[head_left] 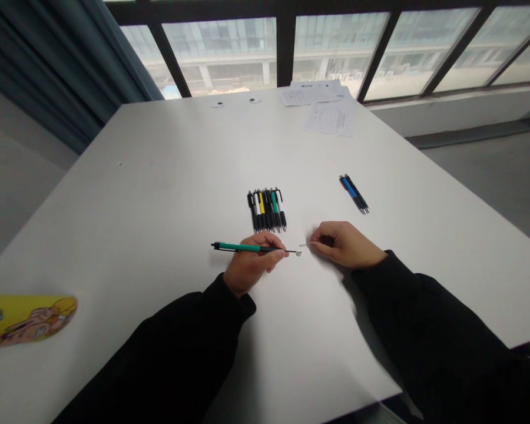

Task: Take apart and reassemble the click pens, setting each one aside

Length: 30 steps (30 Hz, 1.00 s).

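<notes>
Head-worn view, forward and down across the table (181,176)

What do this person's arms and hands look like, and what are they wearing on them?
Both arms wear long, plain black sleeves, the left sleeve and the right sleeve, with no pattern that I can see. They reach down to about the wrists. The left hand and right hand are bare.

I see the left forearm (176,338) and right forearm (424,321) angled inward on my feed — left hand (255,259) pinching, right hand (347,244) near it, thumb and fingertips together — hands apart.
</notes>
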Motion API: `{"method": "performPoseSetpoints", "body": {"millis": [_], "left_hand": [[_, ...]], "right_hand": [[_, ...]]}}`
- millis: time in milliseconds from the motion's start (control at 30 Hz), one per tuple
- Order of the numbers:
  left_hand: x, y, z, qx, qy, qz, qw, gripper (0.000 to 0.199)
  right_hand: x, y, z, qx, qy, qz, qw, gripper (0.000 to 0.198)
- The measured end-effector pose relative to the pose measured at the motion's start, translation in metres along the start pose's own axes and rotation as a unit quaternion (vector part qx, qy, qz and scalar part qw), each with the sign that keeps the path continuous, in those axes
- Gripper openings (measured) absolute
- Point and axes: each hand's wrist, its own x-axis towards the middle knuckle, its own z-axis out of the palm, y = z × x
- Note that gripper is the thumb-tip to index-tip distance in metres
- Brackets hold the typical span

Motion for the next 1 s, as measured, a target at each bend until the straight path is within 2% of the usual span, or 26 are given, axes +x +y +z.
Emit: {"method": "performPoseSetpoints", "body": {"millis": [133, 267, 367, 467, 567, 800, 1000], "left_hand": [[0.000, 0.001, 0.001, 0.009, 0.002, 0.003, 1.000, 0.016], [-0.001, 0.004, 0.003, 0.025, 0.000, -0.001, 1.000, 0.016], [-0.001, 0.006, 0.004, 0.029, 0.001, -0.004, 1.000, 0.019], [-0.001, 0.007, 0.005, 0.032, 0.001, -0.003, 0.999, 0.021], [-0.001, 0.007, 0.005, 0.027, 0.010, -0.006, 1.000, 0.023], [-0.001, 0.004, 0.002, -0.029, 0.028, 0.015, 0.999, 0.023], [-0.002, 0.002, -0.001, -0.034, 0.040, 0.028, 0.998, 0.020]], "right_hand": [[0.000, 0.000, 0.001, 0.018, 0.016, -0.002, 1.000, 0.012], [-0.002, -0.011, 0.002, 0.163, 0.046, 0.031, 0.985, 0.022], [-0.004, -0.023, 0.007, 0.226, 0.035, 0.016, 0.973, 0.025], [-0.003, -0.034, 0.011, 0.209, 0.041, -0.012, 0.977, 0.020], [-0.003, -0.034, 0.006, 0.202, 0.038, -0.011, 0.979, 0.020], [-0.012, 0.001, -0.031, 0.216, -0.034, 0.076, 0.973, 0.025], [-0.014, 0.017, -0.030, 0.168, -0.106, 0.073, 0.977, 0.024]]}}
